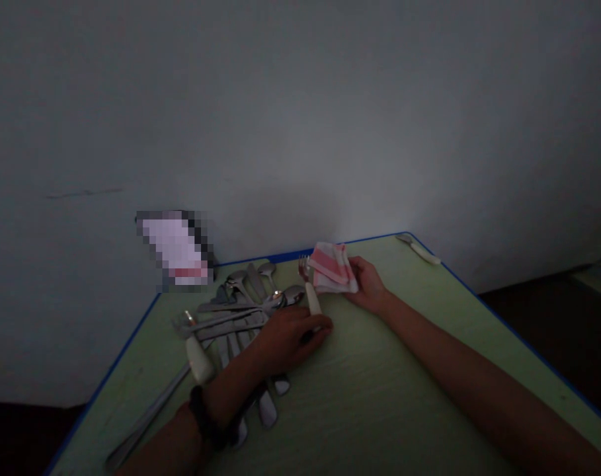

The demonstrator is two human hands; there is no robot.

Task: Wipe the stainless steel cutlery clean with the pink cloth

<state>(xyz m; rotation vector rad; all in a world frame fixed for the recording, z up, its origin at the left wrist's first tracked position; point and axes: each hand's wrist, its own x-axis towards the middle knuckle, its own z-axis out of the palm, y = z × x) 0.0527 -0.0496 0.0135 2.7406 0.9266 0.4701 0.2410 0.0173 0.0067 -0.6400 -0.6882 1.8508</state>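
My left hand grips the pale handle of a fork, its tines pointing up and away from me. A dark band circles that wrist. In my right hand is a folded white cloth with pink stripes, held right beside the fork's head; whether the two touch I cannot tell. Under and left of my left forearm lies a pile of metal cutlery, with spoons and several flat handles showing. Part of the pile is hidden by that arm.
The pale green table has a blue edge and stands against a grey wall. Another pale-handled piece of cutlery lies at the far right corner. A blurred-out, phone-like object stands at the back left.
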